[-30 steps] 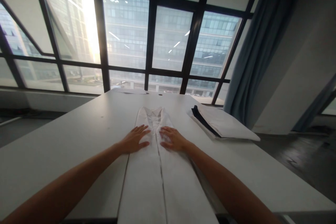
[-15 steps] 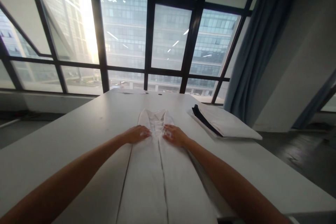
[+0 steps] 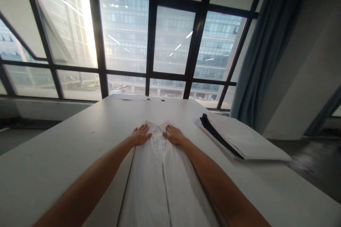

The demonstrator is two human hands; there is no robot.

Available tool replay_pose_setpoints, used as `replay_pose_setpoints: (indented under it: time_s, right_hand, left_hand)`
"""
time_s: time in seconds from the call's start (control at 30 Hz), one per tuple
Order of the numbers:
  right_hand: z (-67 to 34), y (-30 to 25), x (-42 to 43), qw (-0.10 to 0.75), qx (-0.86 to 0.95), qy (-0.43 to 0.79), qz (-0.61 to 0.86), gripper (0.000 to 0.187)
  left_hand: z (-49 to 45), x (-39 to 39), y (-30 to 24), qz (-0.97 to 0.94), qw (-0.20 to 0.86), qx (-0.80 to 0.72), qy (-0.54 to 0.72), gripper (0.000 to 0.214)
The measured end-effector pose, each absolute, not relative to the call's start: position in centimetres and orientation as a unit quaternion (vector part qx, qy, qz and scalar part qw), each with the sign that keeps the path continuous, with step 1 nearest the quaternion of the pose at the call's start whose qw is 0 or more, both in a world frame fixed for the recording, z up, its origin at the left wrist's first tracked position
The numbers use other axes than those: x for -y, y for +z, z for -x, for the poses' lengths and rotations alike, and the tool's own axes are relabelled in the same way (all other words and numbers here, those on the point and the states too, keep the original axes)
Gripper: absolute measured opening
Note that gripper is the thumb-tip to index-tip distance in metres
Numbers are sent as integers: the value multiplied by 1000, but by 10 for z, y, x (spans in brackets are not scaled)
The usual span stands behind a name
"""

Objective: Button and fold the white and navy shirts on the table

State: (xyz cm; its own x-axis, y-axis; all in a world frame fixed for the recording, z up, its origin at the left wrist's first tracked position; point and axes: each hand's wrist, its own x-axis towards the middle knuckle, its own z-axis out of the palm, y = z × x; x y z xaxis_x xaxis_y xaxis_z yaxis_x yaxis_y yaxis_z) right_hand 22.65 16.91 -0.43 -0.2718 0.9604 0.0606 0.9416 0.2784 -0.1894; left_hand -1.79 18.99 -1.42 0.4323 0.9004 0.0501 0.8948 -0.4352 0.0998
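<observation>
A long white garment (image 3: 151,184) lies lengthwise on the white table (image 3: 66,142), its far end narrow and a dark seam or gap running down its middle. On the left edge of that far end rests my left hand (image 3: 141,135), palm down with fingers spread. My right hand (image 3: 173,134) lies flat on the right edge, its fingers also apart. Both thumbs point inward toward a creased V-shaped part between the hands. The garment's near end runs out of the bottom of the view.
To the right sits a stack of folded white cloth (image 3: 247,138) with a dark layer showing. A flat white sheet (image 3: 128,97) lies at the table's far end. Beyond stand large windows (image 3: 173,39) and a blue curtain (image 3: 255,64).
The fingers of both hands have straightened and spread, reaching slightly farther along the garment. Its far end, bunched and raised before, now looks flatter. The view has shifted slightly.
</observation>
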Motion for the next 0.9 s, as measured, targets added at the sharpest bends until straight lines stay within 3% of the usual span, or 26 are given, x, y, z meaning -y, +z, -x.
replay_pose_setpoints:
  time_s: [0.1, 0.27, 0.4, 0.5, 0.6, 0.77, 0.9]
  right_hand:
    - [-228, -9, -187, 98, 786, 47, 608, 66]
    - [-228, -14, -214, 34, 784, 78, 615, 77]
    - [-219, -4, -218, 36, 774, 25, 632, 71]
    - [-215, 6, -194, 92, 770, -47, 630, 65]
    - [-221, 1, -145, 126, 773, -32, 621, 68]
    - [-238, -30, -72, 61, 787, 57, 612, 81]
    - [-232, -22, -76, 46, 780, 61, 622, 77]
  left_hand:
    - [20, -204, -22, -847, 26, -528, 63, 69]
    - [18, -229, -25, -843, 43, -533, 59, 75]
    - [7, -234, -11, -833, 13, -551, 46, 69]
    - [2, -211, 0, -834, -49, -541, 93, 60]
    - [7, -159, -6, -855, -41, -505, 112, 62]
    - [17, -74, -41, -883, 13, -461, 89, 77]
    - [9, -82, -35, -884, 30, -462, 71, 79]
